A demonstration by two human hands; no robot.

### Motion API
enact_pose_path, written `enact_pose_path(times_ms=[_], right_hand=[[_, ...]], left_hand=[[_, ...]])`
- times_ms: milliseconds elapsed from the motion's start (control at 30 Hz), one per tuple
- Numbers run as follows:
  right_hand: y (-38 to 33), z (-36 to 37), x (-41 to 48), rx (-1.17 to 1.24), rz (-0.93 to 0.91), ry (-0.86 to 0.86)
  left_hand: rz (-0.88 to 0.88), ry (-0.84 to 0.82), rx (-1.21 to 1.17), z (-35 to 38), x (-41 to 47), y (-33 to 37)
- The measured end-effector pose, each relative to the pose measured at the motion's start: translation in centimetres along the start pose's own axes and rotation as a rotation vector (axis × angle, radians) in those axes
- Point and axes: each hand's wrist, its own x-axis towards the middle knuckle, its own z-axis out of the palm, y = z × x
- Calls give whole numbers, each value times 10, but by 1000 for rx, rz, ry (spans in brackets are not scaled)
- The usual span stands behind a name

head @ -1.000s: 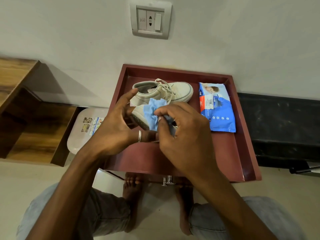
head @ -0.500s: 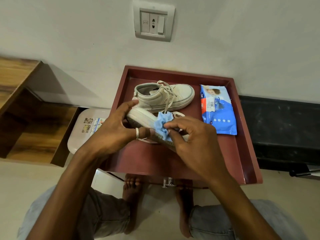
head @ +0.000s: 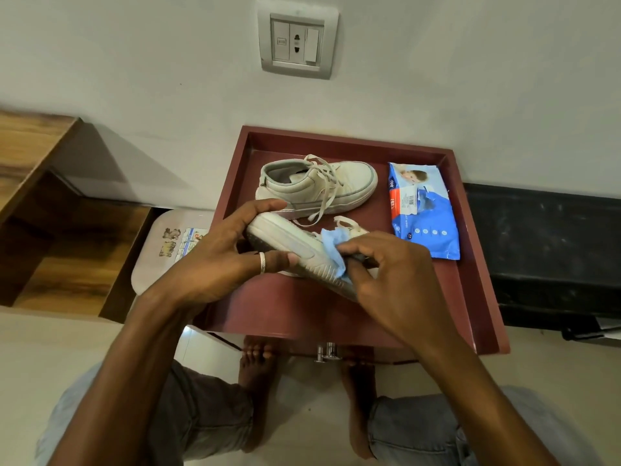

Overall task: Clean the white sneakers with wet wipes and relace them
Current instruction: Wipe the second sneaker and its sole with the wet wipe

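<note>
**Wiping the sneaker's sole edge, mid-clean**

Closest to the camera are the person's knees in grey jeans point(head: 208, 415) and bare feet point(head: 257, 371) on the floor, tucked just under the front edge of a dark red surface point(head: 302, 314) with a raised rim.

Above that surface, the left hand point(head: 215, 264) grips one end of a white sneaker point(head: 289, 240). The thumb curls over the top and the fingers wrap underneath, and there's a silver ring on one finger. The shoe is held up off the surface and tipped on its side, so the sole edge faces the camera.

The right hand point(head: 400, 284) pinches a crumpled blue wet wipe point(head: 332, 243) between thumb and fingertips, and the wipe is pressed right against the sneaker's side near the sole. A bit of loose lace point(head: 346, 223) pokes out just behind the wipe.

Further back, the second sneaker point(head: 319, 186) sits upright on the surface with its toe pointing right and its laces hanging loose. Just beside it on the right lies a blue pack of wipes point(head: 421, 210), flat on the surface.

Off to the left there's a pale stool point(head: 158, 264) with stickers and a wooden shelf point(head: 50, 230). On the wall behind everything is a socket plate point(head: 297, 42).
</note>
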Motion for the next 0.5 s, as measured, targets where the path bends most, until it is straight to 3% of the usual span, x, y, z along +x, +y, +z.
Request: enact_pose_path(times_ms=[233,500], right_hand=[[-37,27,2,-13,-189,45],[3,-1,-1,-6,-75,-52]], left_hand=[[52,-68,-19,-2,-3,1],[15,-86,6,-5,-1,-5]])
